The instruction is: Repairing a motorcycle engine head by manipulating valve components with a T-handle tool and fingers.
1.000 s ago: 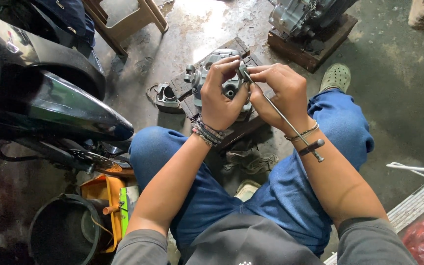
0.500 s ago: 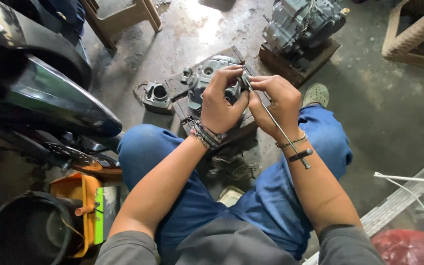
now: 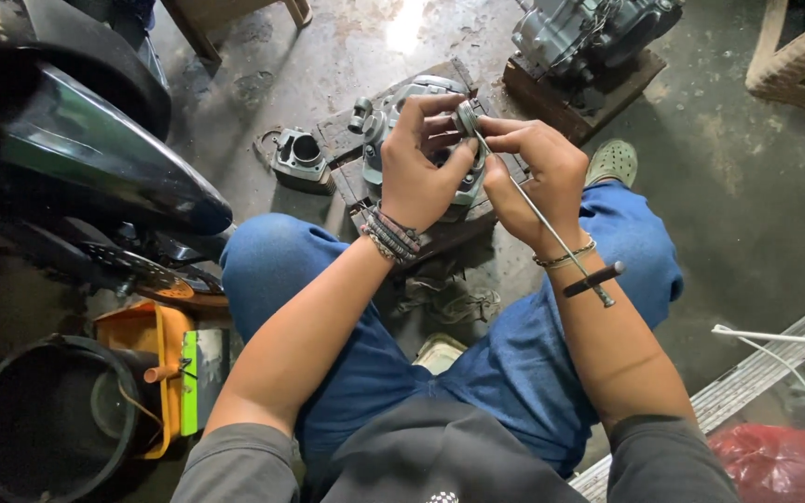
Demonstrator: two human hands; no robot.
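Hands [image 3: 426, 168] around small round part [image 3: 466, 116]

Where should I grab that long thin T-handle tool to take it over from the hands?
Probably by the dark cross handle at the near end of the T-handle tool, coming from the right. It sticks out free below the right hand, while the left hand crowds the tip.

The scene is seen by a single head-worn camera, aimed steeply downward and slightly forward over the wearer's lap. The left hand [image 3: 421, 168] and right hand [image 3: 538, 172] are framed close, near the upper centre; only nearby concrete floor [image 3: 757, 205] is taken in
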